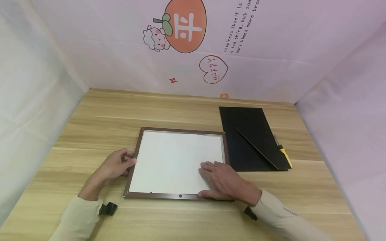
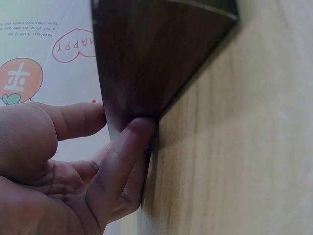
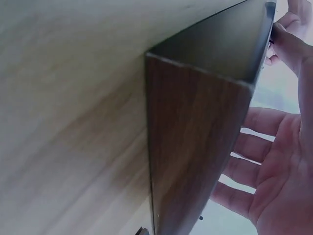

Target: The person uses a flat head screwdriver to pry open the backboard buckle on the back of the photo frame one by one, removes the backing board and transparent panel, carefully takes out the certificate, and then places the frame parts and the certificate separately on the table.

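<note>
A brown picture frame (image 1: 159, 195) lies flat on the table, with a white sheet (image 1: 169, 160) inside its border. On the frame's left side, my left hand (image 1: 119, 164) pinches the edge; the left wrist view shows the thumb (image 2: 80, 120) at the rim and a fingertip (image 2: 139, 128) against the outer side. My right hand (image 1: 221, 179) rests on the sheet's front right part with fingers extended, its thumb along the front border. Its palm and spread fingers show in the right wrist view beyond the frame's corner (image 3: 190, 117). The right hand covers the frame's front right corner in the head view.
To the right lies a black board (image 1: 242, 117) with a stand-like flap (image 1: 265, 152) angled across it. Beside it is a screwdriver (image 1: 284, 157) with a yellow and black handle. A printed cloth (image 1: 120, 50) rises behind the wooden table (image 1: 99, 113), with pale cloth at both sides.
</note>
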`<state>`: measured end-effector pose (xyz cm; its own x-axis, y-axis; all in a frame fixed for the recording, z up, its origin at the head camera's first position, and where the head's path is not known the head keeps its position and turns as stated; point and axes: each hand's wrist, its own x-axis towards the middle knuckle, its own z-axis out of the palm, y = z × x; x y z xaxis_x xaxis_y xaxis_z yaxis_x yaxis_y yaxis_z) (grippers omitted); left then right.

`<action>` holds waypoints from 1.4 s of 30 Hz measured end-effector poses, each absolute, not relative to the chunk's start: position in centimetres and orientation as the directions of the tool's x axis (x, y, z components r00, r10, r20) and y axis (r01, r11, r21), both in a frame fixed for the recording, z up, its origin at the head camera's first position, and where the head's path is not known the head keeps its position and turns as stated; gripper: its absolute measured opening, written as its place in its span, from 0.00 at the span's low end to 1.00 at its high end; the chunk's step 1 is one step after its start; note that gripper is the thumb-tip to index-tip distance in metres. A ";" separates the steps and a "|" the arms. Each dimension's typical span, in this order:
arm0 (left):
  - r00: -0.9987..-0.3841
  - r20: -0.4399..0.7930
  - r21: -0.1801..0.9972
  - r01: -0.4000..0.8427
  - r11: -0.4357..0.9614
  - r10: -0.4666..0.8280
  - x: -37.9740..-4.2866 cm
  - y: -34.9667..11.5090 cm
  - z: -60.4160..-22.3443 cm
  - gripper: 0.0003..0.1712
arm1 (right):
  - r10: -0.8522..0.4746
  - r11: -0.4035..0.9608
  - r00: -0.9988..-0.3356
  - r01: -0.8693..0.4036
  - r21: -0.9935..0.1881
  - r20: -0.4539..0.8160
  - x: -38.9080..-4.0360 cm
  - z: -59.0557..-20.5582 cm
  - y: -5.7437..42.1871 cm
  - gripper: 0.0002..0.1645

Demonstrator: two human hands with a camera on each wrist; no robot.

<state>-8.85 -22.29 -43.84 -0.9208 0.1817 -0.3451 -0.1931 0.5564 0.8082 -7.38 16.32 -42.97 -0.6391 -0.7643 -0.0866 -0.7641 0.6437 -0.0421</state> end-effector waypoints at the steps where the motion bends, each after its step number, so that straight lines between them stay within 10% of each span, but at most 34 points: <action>1: -0.920 -0.349 0.806 -0.199 0.557 0.177 -8.9 -22.3 -43.8 0.24 | -0.767 0.640 -0.635 -0.768 -0.036 -0.089 -7.4 -43.0 16.3 0.49; 13: -0.921 -0.353 0.802 -0.207 0.560 0.165 -8.8 -22.2 -43.8 0.23 | -0.830 0.558 -0.555 -0.827 -0.068 -0.052 -8.0 -42.6 16.4 0.38; 26: -0.922 -0.355 0.799 -0.212 0.563 0.157 -8.8 -22.2 -43.8 0.23 | -0.865 0.475 -0.500 -0.791 -0.386 -0.039 -8.8 -41.0 15.9 0.19; 42: -0.927 -0.326 0.820 -0.180 0.544 0.185 -8.8 -22.2 -43.9 0.23 | -0.698 0.607 -0.703 -0.479 -0.634 -0.137 -9.4 -39.6 16.5 0.08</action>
<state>-8.76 -22.23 -43.89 -0.9273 0.1846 -0.3258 -0.1798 0.5436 0.8199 -9.43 16.54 -39.64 -0.7032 -0.6977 -0.1369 -0.4792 0.6073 -0.6337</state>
